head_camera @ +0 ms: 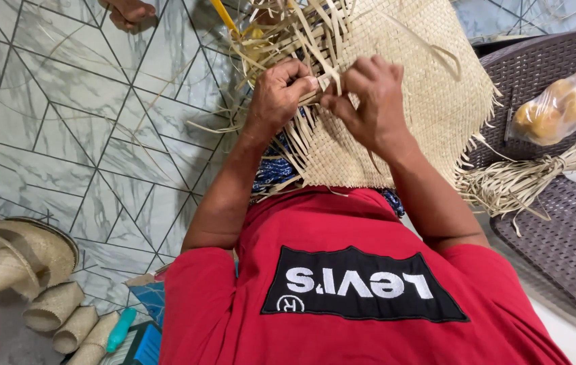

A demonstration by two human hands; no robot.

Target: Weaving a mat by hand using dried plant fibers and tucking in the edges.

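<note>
On the person's lap, above the red shirt, lies a partly woven straw mat, its finished weave spreading up and to the right, loose strips fanning out at its left edge. Both hands meet at that unfinished edge: the left hand has its grip closed narrow on a single strip, and the right hand pinches the weave just beside it, fingertips nearly touching. A bundle of straw strips rests on the dark wicker chair at right, near a clear bag of yellow pieces. Finished woven hats sit on the tiled floor at lower left.
</note>
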